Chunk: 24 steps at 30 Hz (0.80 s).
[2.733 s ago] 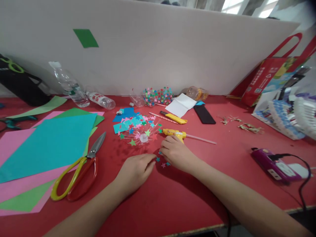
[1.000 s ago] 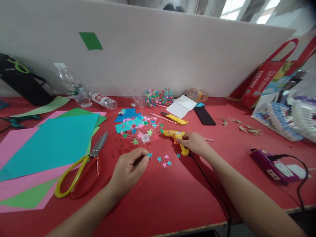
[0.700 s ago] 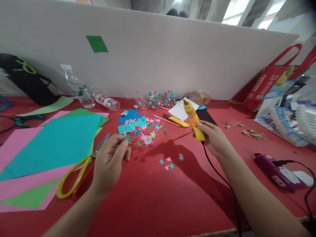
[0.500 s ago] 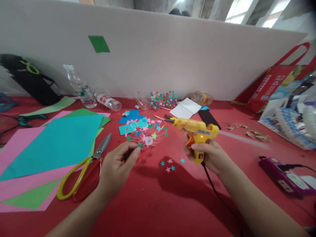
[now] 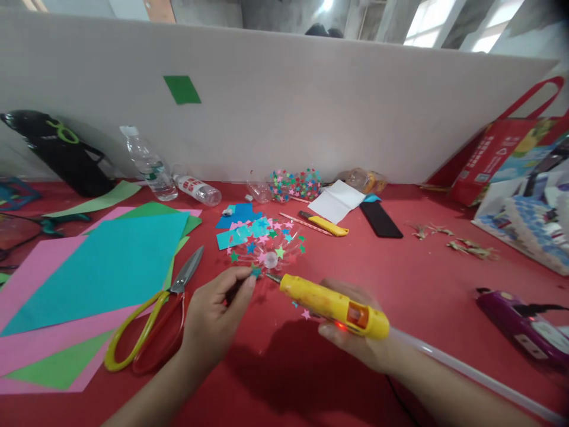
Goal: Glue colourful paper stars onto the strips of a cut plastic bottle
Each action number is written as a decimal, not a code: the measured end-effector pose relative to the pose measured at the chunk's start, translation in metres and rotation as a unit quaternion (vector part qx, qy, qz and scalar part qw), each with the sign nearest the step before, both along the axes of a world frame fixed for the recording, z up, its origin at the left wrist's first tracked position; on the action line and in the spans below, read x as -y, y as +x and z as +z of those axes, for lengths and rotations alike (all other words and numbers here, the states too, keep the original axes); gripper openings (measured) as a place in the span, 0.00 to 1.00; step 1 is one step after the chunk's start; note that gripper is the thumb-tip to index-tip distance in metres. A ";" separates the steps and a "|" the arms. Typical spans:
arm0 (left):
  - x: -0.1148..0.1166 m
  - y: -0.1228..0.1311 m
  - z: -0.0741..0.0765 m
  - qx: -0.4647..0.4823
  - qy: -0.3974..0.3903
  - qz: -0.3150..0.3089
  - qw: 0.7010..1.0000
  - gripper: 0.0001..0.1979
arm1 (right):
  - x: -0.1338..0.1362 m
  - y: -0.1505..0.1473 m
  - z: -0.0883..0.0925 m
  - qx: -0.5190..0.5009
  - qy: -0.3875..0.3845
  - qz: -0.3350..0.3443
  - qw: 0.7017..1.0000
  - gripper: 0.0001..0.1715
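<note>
Between the thumb and forefinger of my left hand (image 5: 217,308) is a small teal paper star (image 5: 255,271). My right hand (image 5: 355,341) grips a yellow hot glue gun (image 5: 329,302), its nozzle pointing left and close to the star; whether they touch I cannot tell. A clear glue stick (image 5: 471,379) sticks out of its back end. Just beyond my left fingertips lies a clear plastic bottle piece cut into spread strips (image 5: 271,260), with coloured stars on them. A loose pink star (image 5: 306,314) shows on the table below the gun, others partly hidden by it.
Scissors (image 5: 180,284) lie left of my left hand beside coloured paper sheets (image 5: 102,267). Farther back are a yellow cutter knife (image 5: 329,225), a black phone (image 5: 381,219), plastic bottles (image 5: 198,188) and a star-covered piece (image 5: 296,185). A purple power strip (image 5: 524,326) sits right.
My right hand has brought the glue gun down and left, turning it so the nozzle is by the star. My left hand still pinches the star. The cutter knife is uncovered.
</note>
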<state>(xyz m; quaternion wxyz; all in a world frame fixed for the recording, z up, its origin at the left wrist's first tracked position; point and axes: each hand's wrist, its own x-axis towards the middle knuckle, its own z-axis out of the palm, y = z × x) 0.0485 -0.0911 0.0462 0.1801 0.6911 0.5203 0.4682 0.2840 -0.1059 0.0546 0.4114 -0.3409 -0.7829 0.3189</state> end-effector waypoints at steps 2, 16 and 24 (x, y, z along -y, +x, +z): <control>0.000 0.001 -0.001 -0.005 0.003 -0.001 1.000 0.06 | 0.000 0.000 0.000 0.028 0.013 -0.005 1.000 0.20; 0.003 0.007 0.005 -0.003 0.017 -0.035 0.999 0.07 | 0.001 -0.004 -0.002 0.062 -0.034 -0.033 0.997 0.18; 0.005 0.007 0.007 -0.013 0.025 -0.036 0.999 0.08 | 0.002 -0.004 -0.005 0.068 -0.043 -0.053 0.995 0.18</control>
